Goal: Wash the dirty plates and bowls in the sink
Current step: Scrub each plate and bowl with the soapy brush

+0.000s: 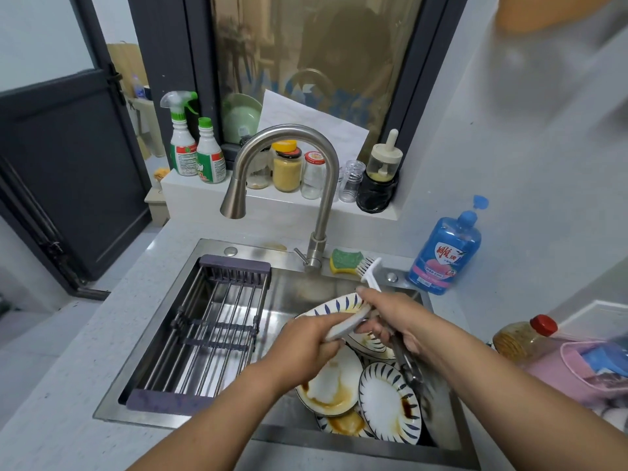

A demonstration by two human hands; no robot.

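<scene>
At the centre of the frame the left hand (306, 348) grips the rim of a blue-dashed plate (334, 305), tilted over the sink (238, 248). The right hand (397, 321) is curled round a white dish brush (369, 271), bristles up. At least 3 sauce-stained plates (328, 385) lie stacked at lower centre. Held only by its edge, the plate could slip once soapy and chip those below, and hard scrubbing may spatter sauce.
</scene>
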